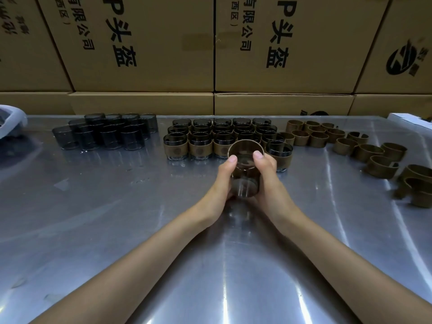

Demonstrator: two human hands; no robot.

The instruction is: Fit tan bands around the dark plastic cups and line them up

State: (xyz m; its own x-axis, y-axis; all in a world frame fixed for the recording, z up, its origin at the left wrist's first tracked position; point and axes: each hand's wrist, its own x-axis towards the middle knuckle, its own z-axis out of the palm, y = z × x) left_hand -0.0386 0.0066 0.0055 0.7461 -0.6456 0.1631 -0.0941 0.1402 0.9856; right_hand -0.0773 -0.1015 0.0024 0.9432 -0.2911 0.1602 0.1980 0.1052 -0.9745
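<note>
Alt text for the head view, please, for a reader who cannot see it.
Both hands, left hand and right hand, grip a dark cup with a tan band at its far end, above a metal table; banded cups behind, bare cups left, loose bands right.

Dim, streaky glare on table [117,218], edges warped

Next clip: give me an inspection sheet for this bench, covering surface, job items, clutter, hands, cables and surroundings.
Surface: shiny metal table, scuffed, with glare streaks.
Job's things: bare dark cups grouped far left; banded cups in rows at centre; loose tan bands spread to the right.
Held item: cup tilted away, with a tan band at its far end.
Clutter: white object at left edge; white box corner far right.
Hands: left hand and right hand both grip the cup, thumbs on the band.
Cables: nothing seen.
Surroundings: stacked printed cardboard boxes behind the table.
</note>
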